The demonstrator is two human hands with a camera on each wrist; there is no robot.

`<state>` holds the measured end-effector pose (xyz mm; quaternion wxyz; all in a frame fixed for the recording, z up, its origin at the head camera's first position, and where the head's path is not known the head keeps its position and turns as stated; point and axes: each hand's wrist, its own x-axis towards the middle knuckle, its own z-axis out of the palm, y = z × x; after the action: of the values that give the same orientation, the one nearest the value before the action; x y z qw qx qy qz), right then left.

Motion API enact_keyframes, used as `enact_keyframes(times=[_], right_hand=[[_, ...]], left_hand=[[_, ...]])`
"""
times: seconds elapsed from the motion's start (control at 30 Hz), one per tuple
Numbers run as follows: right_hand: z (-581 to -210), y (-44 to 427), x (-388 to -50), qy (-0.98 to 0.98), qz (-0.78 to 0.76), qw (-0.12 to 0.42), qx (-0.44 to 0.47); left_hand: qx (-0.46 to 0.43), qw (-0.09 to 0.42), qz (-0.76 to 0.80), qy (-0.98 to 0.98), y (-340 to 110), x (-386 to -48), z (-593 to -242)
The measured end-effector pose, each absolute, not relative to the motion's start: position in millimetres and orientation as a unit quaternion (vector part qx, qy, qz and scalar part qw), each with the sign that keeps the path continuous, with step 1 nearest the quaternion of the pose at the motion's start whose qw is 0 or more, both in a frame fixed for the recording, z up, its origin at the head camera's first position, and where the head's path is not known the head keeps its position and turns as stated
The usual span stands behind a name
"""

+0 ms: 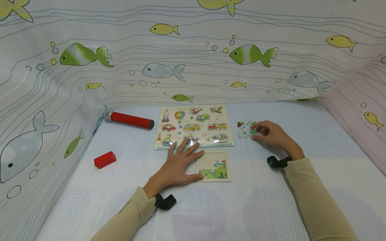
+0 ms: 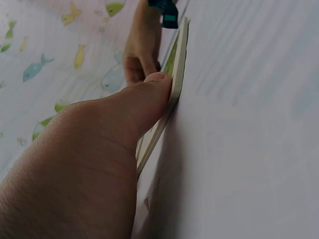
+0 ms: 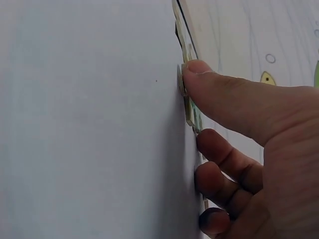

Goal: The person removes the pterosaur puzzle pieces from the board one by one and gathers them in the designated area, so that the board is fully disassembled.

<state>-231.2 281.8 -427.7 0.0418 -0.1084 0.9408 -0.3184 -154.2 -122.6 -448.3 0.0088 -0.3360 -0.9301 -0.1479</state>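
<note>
My left hand (image 1: 181,165) lies spread, its thumb on the lower left corner of a small wooden jigsaw tray (image 1: 211,157). Its fingertips reach the lower edge of a vehicle puzzle board (image 1: 208,115). Several green jigsaw pieces (image 1: 212,174) fill the lower part of the tray. In the left wrist view the thumb (image 2: 158,82) presses on the tray's edge. Right of the board, my right hand (image 1: 272,135) grips a puzzle piece (image 3: 188,110) between curled fingers and thumb, at table height. Loose puzzle pieces (image 1: 242,134) lie beside its fingertips, some partly hidden.
A red microphone-like cylinder (image 1: 129,120) with a silvery head lies left of the vehicle board. Nearer stands a red block (image 1: 105,160). Fish-patterned cloth (image 1: 205,50) rises behind the table, with more cloth at both sides.
</note>
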Motion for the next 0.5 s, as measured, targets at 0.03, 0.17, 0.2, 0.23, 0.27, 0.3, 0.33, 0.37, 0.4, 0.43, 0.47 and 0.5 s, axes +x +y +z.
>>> enact_keyframes(times=[0.03,0.17,0.2,0.23,0.27,0.3,0.33,0.37,0.4,0.43,0.47,0.5], right_hand=[[-428.1,282.1,-231.2,0.942,-0.313,0.041,-0.114],[-431.6,283.1,-231.6,0.943,-0.302,0.024,-0.138],[-432.5,283.3,-231.7,0.943,-0.301,0.021,-0.142],[-433.2,283.6,-231.8,0.942,-0.3,0.018,-0.146],[-433.7,283.8,-231.9,0.942,-0.3,0.016,-0.149],[-433.8,284.0,-231.8,0.942,-0.3,0.016,-0.151],[-433.8,284.2,-231.8,0.942,-0.3,0.017,-0.153],[-433.4,284.1,-231.7,0.941,-0.3,0.017,-0.154],[-432.8,284.1,-231.8,0.942,-0.299,0.018,-0.154],[-432.0,283.8,-232.0,0.942,-0.298,0.018,-0.153],[-430.8,283.2,-231.9,0.943,-0.297,0.018,-0.151],[-429.4,282.6,-231.8,0.943,-0.297,0.018,-0.148]], left_hand=[[-0.336,0.009,-0.149,-0.93,-122.8,-154.1,-448.5],[-0.339,0.011,-0.148,-0.929,-123.4,-153.9,-449.3],[-0.34,0.012,-0.147,-0.929,-123.5,-153.9,-449.4],[-0.34,0.013,-0.147,-0.929,-123.6,-154.0,-449.7],[-0.34,0.014,-0.146,-0.929,-123.7,-154.1,-449.9],[-0.34,0.013,-0.146,-0.929,-123.7,-154.2,-449.9],[-0.339,0.012,-0.146,-0.929,-123.8,-154.3,-450.0],[-0.339,0.012,-0.146,-0.929,-123.9,-154.3,-450.0],[-0.339,0.011,-0.147,-0.929,-123.8,-154.3,-449.8],[-0.338,0.009,-0.146,-0.93,-123.8,-154.4,-449.6],[-0.337,0.007,-0.145,-0.93,-123.7,-154.6,-449.4],[-0.337,0.005,-0.144,-0.93,-123.5,-154.8,-449.3]])
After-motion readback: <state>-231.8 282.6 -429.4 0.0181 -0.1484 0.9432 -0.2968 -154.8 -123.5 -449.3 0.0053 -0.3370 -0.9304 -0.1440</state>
